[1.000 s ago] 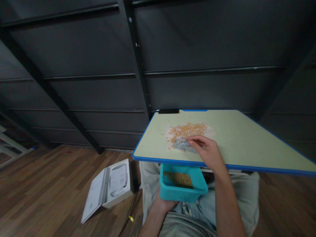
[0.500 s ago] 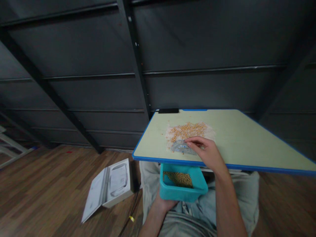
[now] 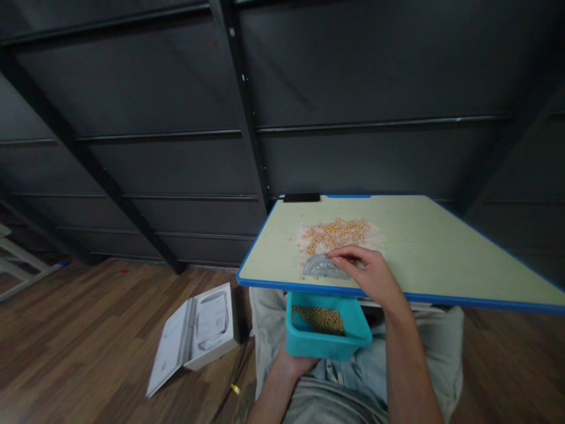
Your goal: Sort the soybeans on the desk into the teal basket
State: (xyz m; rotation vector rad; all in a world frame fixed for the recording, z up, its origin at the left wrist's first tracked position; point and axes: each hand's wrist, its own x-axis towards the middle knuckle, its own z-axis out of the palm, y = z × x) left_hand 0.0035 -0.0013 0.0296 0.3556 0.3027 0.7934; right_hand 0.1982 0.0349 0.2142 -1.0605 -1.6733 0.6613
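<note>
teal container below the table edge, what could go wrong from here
Some loose beans lie near the front edge of the table; if pushed over, a few might bounce past the teal container. The clear protractor in the right hand could also drag along the pale bits around the beans. The left hand appears to support the container from below, so a slip might tip it.

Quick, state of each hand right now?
Left hand: supporting bin from below; fingers hidden, open or closed unclear.
Right hand: closed, pinching protractor.
</note>
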